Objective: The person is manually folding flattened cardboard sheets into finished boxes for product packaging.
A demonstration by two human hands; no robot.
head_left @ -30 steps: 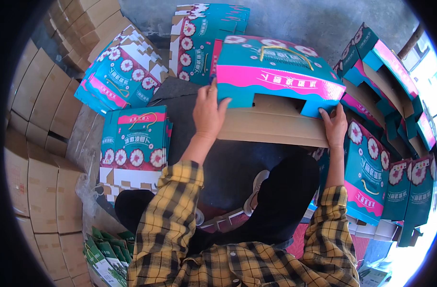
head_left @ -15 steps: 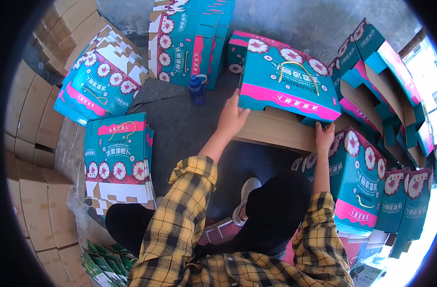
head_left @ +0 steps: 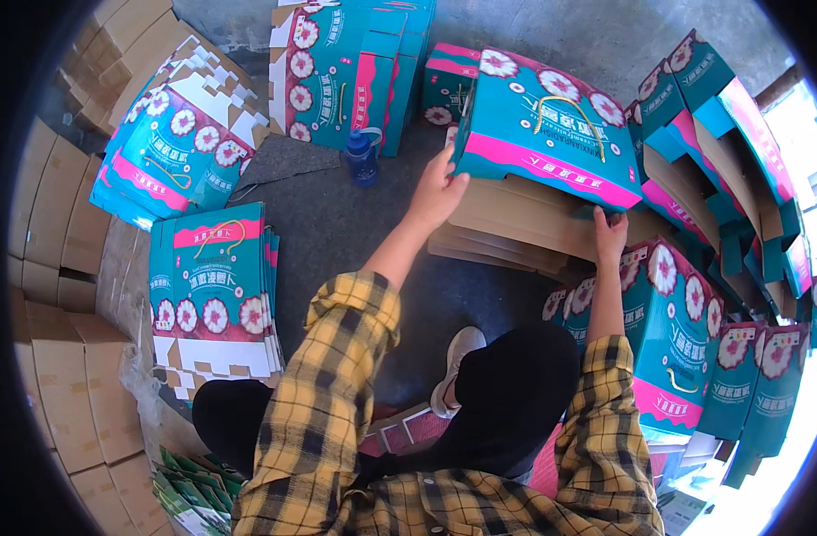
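Both hands are on a teal and pink cardboard gift box (head_left: 551, 121) with a yellow rope handle on its upper face. My left hand (head_left: 438, 189) grips its near left corner, the fingertips partly hidden behind the edge. At the near right corner my right hand (head_left: 610, 234) is closed on the box's lower edge, thumb and fingers close together. Below the box's pink front edge, plain brown cardboard (head_left: 525, 214) shows in several layers; I cannot tell which of them belong to this box.
Flat box stacks lie at left (head_left: 214, 268) and far left (head_left: 172, 143); another stack (head_left: 350, 80) leans by the wall. A blue bottle (head_left: 362, 156) stands on the floor. Formed boxes (head_left: 677, 313) crowd the right. Brown cartons (head_left: 64, 384) line the left side.
The box has shifted slightly away and to the right, with both hands still on it. More brown cardboard layers show beneath it. The whole view has moved a little.
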